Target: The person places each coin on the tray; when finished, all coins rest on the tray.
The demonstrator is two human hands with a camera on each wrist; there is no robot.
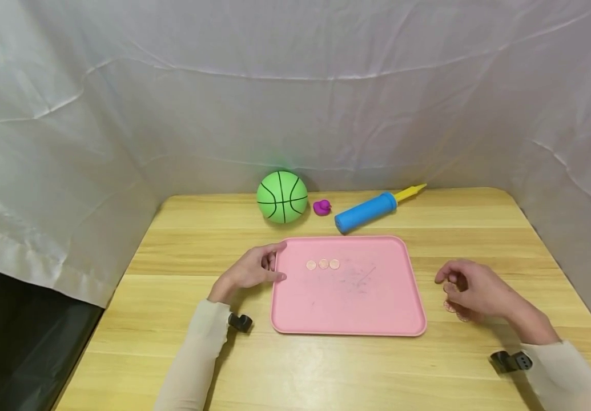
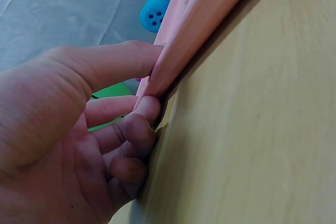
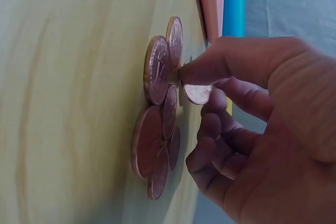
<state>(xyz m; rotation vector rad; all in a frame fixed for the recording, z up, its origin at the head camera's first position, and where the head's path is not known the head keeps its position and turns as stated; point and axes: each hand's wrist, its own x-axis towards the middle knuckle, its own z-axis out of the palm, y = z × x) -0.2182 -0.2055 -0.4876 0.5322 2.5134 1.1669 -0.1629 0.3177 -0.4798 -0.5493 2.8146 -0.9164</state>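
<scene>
Head view: three round copper coins point(image 1: 324, 264) laid in pink rectangular plastic tray point(image 1: 377, 317), clasped by left hand point(image 1: 249, 268); fourth coin point(image 3: 198, 94) pinched by right hand point(image 1: 482, 289); six coins point(image 3: 157, 70) left on wooden surface point(image 1: 172, 297).

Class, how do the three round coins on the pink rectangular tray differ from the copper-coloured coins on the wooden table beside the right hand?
The three round tray coins form a straight row; the copper-coloured table coins bunch in a cluster. The tray coins number three; the table coins, at least six. The tray coins lie on pink; the table coins, on pale wood. Both sets are round and flat.
</scene>
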